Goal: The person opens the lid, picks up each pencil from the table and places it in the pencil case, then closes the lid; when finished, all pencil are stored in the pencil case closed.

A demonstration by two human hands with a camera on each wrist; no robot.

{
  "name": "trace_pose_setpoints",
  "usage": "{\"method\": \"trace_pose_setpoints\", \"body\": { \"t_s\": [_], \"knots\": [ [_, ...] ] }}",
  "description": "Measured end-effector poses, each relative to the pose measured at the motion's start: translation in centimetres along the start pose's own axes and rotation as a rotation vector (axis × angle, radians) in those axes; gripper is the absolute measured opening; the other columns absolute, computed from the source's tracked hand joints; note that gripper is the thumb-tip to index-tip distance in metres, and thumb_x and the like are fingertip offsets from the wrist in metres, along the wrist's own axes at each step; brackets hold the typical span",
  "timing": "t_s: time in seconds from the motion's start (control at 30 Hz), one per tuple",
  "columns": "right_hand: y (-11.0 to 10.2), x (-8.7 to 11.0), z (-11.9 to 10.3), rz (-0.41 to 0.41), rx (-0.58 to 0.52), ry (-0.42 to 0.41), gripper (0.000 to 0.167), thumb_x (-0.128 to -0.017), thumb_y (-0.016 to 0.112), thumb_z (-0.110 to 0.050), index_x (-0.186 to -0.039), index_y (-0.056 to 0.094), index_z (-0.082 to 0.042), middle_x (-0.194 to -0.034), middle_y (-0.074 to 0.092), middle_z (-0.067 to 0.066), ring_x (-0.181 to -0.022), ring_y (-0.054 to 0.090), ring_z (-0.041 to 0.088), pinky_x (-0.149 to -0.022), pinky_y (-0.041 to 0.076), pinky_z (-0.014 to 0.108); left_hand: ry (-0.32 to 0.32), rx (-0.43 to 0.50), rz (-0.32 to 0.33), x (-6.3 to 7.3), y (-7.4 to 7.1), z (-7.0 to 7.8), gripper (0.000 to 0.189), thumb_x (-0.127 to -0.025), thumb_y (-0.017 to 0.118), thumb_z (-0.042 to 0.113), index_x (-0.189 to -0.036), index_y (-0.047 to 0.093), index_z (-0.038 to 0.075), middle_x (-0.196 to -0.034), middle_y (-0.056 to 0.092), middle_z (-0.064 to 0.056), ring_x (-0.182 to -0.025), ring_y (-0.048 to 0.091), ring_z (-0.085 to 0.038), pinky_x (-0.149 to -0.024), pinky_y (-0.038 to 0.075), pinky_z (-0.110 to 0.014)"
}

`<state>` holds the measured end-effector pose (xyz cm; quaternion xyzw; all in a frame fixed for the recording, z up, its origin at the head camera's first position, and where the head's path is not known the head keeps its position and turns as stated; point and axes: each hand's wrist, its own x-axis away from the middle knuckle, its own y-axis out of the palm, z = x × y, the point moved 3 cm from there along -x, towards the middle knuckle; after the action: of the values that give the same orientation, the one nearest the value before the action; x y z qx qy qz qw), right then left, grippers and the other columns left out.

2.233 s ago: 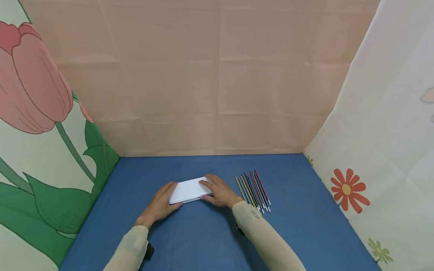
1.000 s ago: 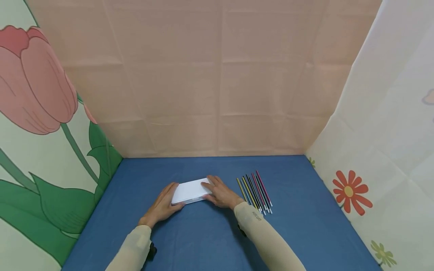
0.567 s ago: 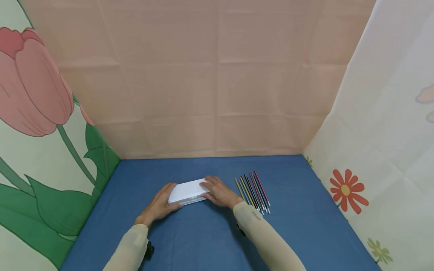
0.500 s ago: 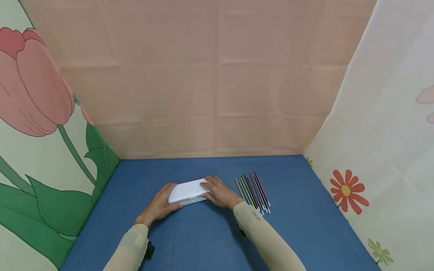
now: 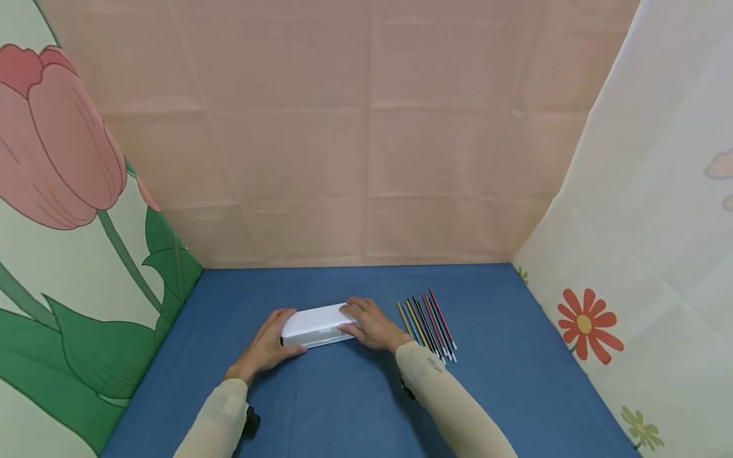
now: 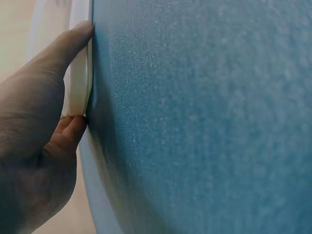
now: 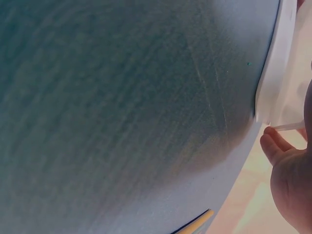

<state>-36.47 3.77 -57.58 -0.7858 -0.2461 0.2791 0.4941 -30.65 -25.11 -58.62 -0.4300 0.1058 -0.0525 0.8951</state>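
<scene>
Left hand [image 5: 266,348]: grips the left end of the box [image 5: 316,320], thumb along its near side
Right hand [image 5: 372,327]: grips the right end, thumb at the near side, fingers over the top
Box: white-topped, on the blue table [image 5: 332,401], between the hands
Pencils [image 5: 425,318]: side by side, just right of the right hand

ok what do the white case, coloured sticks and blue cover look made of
White case: probably smooth, satin plastic, from its rounded corners.
Coloured sticks: perhaps painted wood or plastic; coloured shafts, too small to settle.
Blue cover: apparently matte fabric; creases and texture show.
</scene>
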Motion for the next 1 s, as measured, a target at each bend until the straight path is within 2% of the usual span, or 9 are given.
{"method": "trace_pose_setpoints", "body": {
  "t_s": [0.13, 0.37, 0.57, 0.83, 1.0],
  "knots": [
    [-0.1, 0.0, 0.1, -0.014, -0.004, 0.024, 0.052, -0.116, 0.061, -0.051, -0.158, 0.063, -0.020, -0.166, 0.059, 0.009, -0.151, 0.056, 0.034, -0.130, 0.049, 0.056, -0.017, 0.014, 0.001, 0.1, 0.1, -0.1, 0.099, -0.089, 0.100, 0.034, -0.166, 0.048, -0.001, -0.165, 0.052, -0.028, -0.146, 0.057, -0.049, -0.119, 0.052, -0.069],
    [-0.3, -0.1, 0.1, -0.001, -0.020, 0.009, 0.049, -0.119, 0.057, -0.046, -0.158, 0.064, -0.017, -0.166, 0.061, 0.011, -0.153, 0.057, 0.037, -0.130, 0.049, 0.058, 0.009, 0.020, 0.047, 0.2, 0.1, -0.4, 0.105, -0.084, 0.102, 0.036, -0.165, 0.047, -0.002, -0.161, 0.052, -0.031, -0.138, 0.059, -0.052, -0.112, 0.054, -0.072],
    [-0.7, -0.4, 0.2, 0.019, -0.047, -0.008, 0.047, -0.121, 0.054, -0.041, -0.155, 0.064, -0.011, -0.163, 0.062, 0.015, -0.152, 0.060, 0.037, -0.129, 0.050, 0.057, -0.027, 0.027, 0.024, 0.0, 0.3, -0.6, 0.116, -0.083, 0.104, 0.036, -0.170, 0.037, -0.002, -0.165, 0.050, -0.033, -0.144, 0.057, -0.052, -0.120, 0.049, -0.074],
    [-1.2, -0.5, 0.5, 0.018, -0.092, 0.058, 0.049, -0.122, 0.049, -0.045, -0.156, 0.063, -0.013, -0.163, 0.062, 0.013, -0.153, 0.060, 0.034, -0.131, 0.049, 0.055, -0.101, 0.066, -0.007, 0.3, -0.1, -0.4, 0.120, -0.084, 0.103, 0.037, -0.173, 0.032, 0.000, -0.172, 0.045, -0.030, -0.151, 0.053, -0.049, -0.126, 0.045, -0.072],
    [-1.3, -0.7, 0.9, 0.057, -0.143, 0.090, 0.051, -0.122, 0.048, -0.047, -0.153, 0.065, -0.011, -0.158, 0.066, 0.013, -0.151, 0.062, 0.036, -0.129, 0.051, 0.057, -0.105, 0.079, -0.007, 0.3, -0.1, -0.5, 0.121, -0.085, 0.102, 0.037, -0.174, 0.029, 0.000, -0.172, 0.047, -0.030, -0.153, 0.054, -0.050, -0.127, 0.047, -0.070]
  ]
}}
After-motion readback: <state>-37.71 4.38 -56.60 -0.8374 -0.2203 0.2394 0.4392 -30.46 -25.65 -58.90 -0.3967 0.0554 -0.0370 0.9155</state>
